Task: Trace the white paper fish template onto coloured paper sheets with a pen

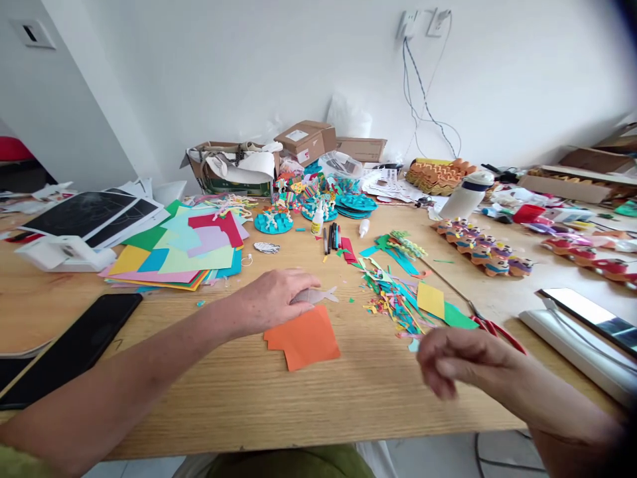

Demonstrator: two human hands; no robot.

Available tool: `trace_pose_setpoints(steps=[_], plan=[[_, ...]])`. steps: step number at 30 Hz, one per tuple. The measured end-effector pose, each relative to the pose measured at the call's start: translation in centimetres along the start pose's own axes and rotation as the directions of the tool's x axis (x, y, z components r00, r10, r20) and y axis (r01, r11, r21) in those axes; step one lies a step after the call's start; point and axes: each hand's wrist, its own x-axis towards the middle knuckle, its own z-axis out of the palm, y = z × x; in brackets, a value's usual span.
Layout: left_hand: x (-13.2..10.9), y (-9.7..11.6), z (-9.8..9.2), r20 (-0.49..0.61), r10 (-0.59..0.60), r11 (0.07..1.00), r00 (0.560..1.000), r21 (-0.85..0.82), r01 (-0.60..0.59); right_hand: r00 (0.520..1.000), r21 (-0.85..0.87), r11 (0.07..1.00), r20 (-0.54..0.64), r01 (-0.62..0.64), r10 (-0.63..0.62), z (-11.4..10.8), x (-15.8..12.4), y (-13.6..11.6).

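My left hand rests low over a grey paper fish cutout, thumb and fingers apart on either side of it. The fish's tail points right, and part of its body is under my fingers. Just below lies a piece of orange paper with a notched lower left corner. My right hand hovers above the table at the right, slightly blurred, its fingers curled in with nothing seen in them. Behind it lie red-handled scissors, partly covered by the hand, beside a yellow paper piece and green paper.
Paper scraps spread at centre right. Coloured sheets pile at the left, near a black phone. Pens and a glue bottle stand or lie mid-table. A white power strip borders the right.
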Motion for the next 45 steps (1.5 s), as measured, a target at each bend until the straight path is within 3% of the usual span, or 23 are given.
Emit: trace_pose_setpoints(steps=[2, 5, 10, 16, 20, 23, 28, 31, 38, 45], plan=[[-0.2, 0.4, 0.9, 0.005, -0.038, 0.999, 0.999, 0.016, 0.038, 0.966, -0.138, 0.986, -0.231, 0.090, -0.120, 1.1, 1.5, -0.6], [-0.8, 0.9, 2.6, -0.021, -0.015, 0.998, 1.000, 0.067, 0.016, 0.916, -0.176, 0.979, -0.366, 0.104, -0.163, 3.6, 4.6, -1.6], [-2.0, 1.0, 4.4, -0.034, 0.009, 0.994, 0.999, 0.106, -0.005, 0.981, 0.008, 0.997, -0.179, 0.081, -0.079, 6.8, 8.8, -1.4], [-3.2, -0.5, 4.4, -0.066, -0.008, 1.000, 0.998, 0.022, 0.009, 0.993, 0.104, 0.994, -0.116, -0.014, 0.027, 7.0, 11.4, -0.1], [-3.8, -2.6, 3.6, -0.145, -0.103, 0.995, 0.984, -0.024, 0.101, 0.992, 0.028, 0.999, -0.117, -0.047, 0.050, 6.7, 12.5, 0.2], [-4.3, -3.8, 3.5, -0.102, -0.142, 0.988, 0.985, -0.081, 0.134, 0.995, -0.053, 0.998, -0.096, -0.044, 0.039, 6.7, 13.2, 0.4], [-4.9, -4.2, 4.5, -0.065, -0.145, 0.984, 0.987, -0.116, 0.137, 0.996, -0.160, 0.987, -0.092, -0.033, 0.018, 7.2, 14.1, 0.9], [-5.2, -4.2, 4.9, -0.078, -0.153, 0.983, 0.985, -0.111, 0.144, 0.995, -0.309, 0.949, -0.096, -0.058, 0.030, 7.7, 14.3, 0.6], [-6.0, -4.2, 5.6, -0.041, -0.089, 0.996, 0.995, -0.007, 0.089, 0.981, -0.534, 0.840, -0.193, -0.097, -0.010, 8.5, 14.3, -0.6], [-7.0, -3.1, 7.0, 0.013, 0.052, 0.975, 0.999, 0.216, -0.053, 0.975, -0.735, 0.677, -0.133, 0.024, -0.180, 8.6, 14.4, 0.1]])
